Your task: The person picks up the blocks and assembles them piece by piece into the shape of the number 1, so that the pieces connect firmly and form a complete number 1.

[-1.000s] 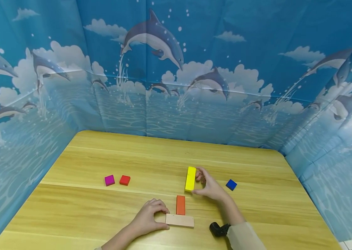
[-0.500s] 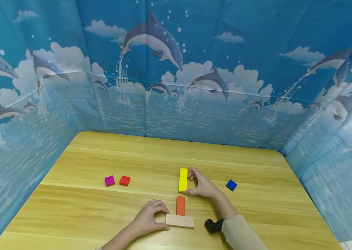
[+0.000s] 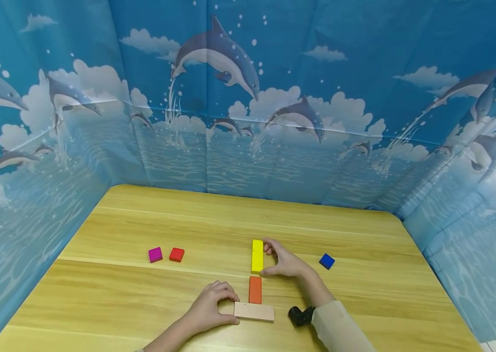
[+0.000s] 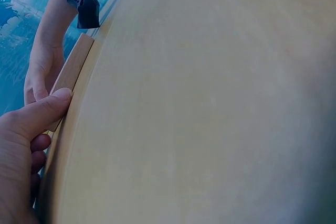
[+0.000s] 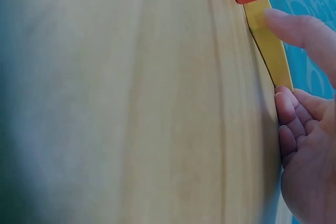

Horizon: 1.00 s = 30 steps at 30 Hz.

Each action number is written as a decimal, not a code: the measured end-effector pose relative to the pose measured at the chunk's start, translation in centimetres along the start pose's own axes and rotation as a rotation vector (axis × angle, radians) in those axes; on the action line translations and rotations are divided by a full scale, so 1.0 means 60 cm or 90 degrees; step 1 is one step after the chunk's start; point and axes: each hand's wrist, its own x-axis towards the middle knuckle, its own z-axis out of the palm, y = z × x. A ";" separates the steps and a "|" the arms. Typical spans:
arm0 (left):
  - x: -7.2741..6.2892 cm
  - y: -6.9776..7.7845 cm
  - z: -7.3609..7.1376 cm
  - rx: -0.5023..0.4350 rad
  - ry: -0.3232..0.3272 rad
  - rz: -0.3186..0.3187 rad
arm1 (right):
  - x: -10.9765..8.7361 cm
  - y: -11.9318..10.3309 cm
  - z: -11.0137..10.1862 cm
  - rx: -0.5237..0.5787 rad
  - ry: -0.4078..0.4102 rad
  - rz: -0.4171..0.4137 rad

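My left hand [image 3: 208,305] pinches the left end of a plain wooden block [image 3: 254,311] lying flat near the front of the table; its thumb lies along the near side in the left wrist view. An orange-red block [image 3: 255,290] lies lengthwise just behind the wooden one, its near end at that block's back edge. Beyond it, in line, lies a longer yellow block [image 3: 257,256], its near end close to the orange-red block. My right hand [image 3: 286,261] grips the yellow block [image 5: 269,43] from the right, thumb at the near end and fingers at the far end.
A magenta block [image 3: 155,254] and a red block [image 3: 176,254] lie side by side on the left of the wooden table [image 3: 111,293]. A blue block [image 3: 326,261] lies to the right. The right wrist bears a black camera [image 3: 300,317]. A dolphin-print curtain [image 3: 230,161] surrounds the table.
My right hand has brought the yellow block leftward and slightly nearer, into line behind the orange-red block. The left hand and the wooden block have stayed put.
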 end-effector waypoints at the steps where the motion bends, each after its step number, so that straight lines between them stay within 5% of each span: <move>1: 0.000 0.000 0.000 0.000 -0.001 -0.001 | -0.001 -0.003 0.000 -0.001 -0.001 0.001; 10: 0.001 -0.001 0.001 0.005 0.003 0.005 | -0.014 -0.050 -0.004 0.011 0.007 -0.007; 20: -0.001 -0.002 0.001 0.003 0.000 0.002 | 0.001 0.003 0.006 -0.017 0.028 -0.014; 30: -0.001 0.001 -0.001 0.006 0.000 -0.004 | -0.018 -0.056 0.000 0.000 0.009 -0.018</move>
